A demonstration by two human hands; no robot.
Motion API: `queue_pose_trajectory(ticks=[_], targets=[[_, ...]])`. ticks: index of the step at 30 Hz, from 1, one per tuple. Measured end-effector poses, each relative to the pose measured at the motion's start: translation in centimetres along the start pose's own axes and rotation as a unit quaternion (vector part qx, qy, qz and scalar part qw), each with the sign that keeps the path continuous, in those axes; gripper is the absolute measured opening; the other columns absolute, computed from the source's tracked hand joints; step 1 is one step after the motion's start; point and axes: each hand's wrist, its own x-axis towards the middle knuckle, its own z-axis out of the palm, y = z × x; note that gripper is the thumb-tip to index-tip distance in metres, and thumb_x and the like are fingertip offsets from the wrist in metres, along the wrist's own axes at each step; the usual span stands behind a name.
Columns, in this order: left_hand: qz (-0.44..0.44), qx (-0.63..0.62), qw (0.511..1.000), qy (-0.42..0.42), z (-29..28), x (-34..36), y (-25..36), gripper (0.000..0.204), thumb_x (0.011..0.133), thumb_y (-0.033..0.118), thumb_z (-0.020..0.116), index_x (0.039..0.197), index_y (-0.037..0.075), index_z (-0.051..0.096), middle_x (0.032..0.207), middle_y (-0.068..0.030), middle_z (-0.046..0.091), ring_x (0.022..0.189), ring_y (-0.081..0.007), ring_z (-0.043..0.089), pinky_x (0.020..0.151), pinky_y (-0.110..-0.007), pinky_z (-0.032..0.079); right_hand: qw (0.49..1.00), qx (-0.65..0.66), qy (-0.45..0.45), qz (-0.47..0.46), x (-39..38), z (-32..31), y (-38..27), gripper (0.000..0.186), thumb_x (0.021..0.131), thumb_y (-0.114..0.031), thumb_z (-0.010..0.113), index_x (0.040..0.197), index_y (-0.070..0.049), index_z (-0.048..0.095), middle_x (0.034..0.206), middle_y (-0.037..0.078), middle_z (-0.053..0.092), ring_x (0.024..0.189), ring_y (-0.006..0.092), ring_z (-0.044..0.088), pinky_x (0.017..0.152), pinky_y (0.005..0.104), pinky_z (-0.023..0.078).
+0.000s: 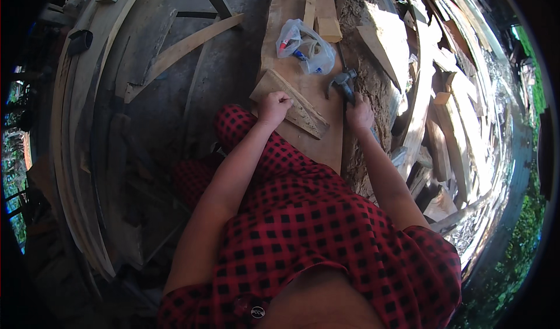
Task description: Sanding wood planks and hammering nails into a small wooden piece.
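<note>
Left hand (273, 108) pinches, contents unclear, over the board (304, 121); at its two o'clock, right hand (359, 115) grips hammer (344, 83). Likely positioning; striking would need aim.

A small round emblem (258, 312) is sitting on the red-and-black checked garment (303, 230), its pale marks being too small to read

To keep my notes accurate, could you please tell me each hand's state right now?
Left hand: closed in a pinch at the wooden board; whether it holds anything small cannot be told.
Right hand: closed, holding the hammer.
</note>
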Motion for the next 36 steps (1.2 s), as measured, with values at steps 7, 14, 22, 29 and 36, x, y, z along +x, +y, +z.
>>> queue_pose_trajectory(ticks=[7,14,22,29,36], targets=[[0.023,0.047,0.999,0.0,0.1,-0.1,0.9,0.016,0.077,0.023,0.064,0.074,0.007,0.065,0.071,-0.0124,0.064,0.067,-0.0285,0.063,0.062,-0.038,0.048,1.0,0.001,0.009,-0.004,-0.2,0.2,0.2,0.032,0.079,-0.023,0.057,0.11,-0.015,0.056,0.099,0.013,0.054,0.095,0.0347,0.056,0.077,0.0465,0.046],[0.055,0.064,0.996,0.003,0.4,0.1,0.5,0.015,0.078,0.022,0.063,0.077,0.007,0.064,0.073,-0.0133,0.064,0.07,-0.0302,0.063,0.063,-0.039,0.049,1.0,0.004,-0.001,0.0,-0.3,-0.2,-0.2,0.035,0.079,-0.024,0.059,0.113,-0.015,0.055,0.101,0.013,0.054,0.094,0.0351,0.056,0.077,0.0463,0.046],[0.089,0.054,0.995,-0.01,0.7,-0.1,-0.2,0.012,0.075,0.015,0.065,0.079,0.004,0.064,0.065,-0.0093,0.063,0.057,-0.017,0.06,0.056,-0.031,0.046,0.998,0.052,-0.017,0.005,0.4,-1.0,0.0,0.039,0.078,-0.028,0.063,0.115,-0.017,0.058,0.106,0.014,0.055,0.097,0.0366,0.056,0.081,0.0463,0.045],[0.082,0.036,0.995,-0.038,0.8,-0.1,-0.7,0.012,0.073,0.014,0.067,0.076,0.003,0.062,0.065,-0.0086,0.063,0.057,-0.0153,0.059,0.055,-0.03,0.046,0.873,0.437,-0.203,0.069,0.9,-6.2,-1.4,0.032,0.087,-0.028,0.06,0.109,-0.004,0.06,0.067,0.004,0.056,0.058,0.0131,0.055,0.052,0.0266,0.042],[0.065,0.061,0.994,-0.058,0.2,-0.7,0.7,0.017,0.072,0.018,0.068,0.083,0.006,0.066,0.076,-0.0111,0.066,0.07,-0.0256,0.064,0.066,-0.035,0.051,0.842,0.481,-0.244,-0.004,-4.4,-10.2,-6.1,0.029,0.092,-0.026,0.056,0.108,-0.002,0.06,0.064,-0.001,0.049,0.051,0.0059,0.044,0.045,0.0219,0.037]])
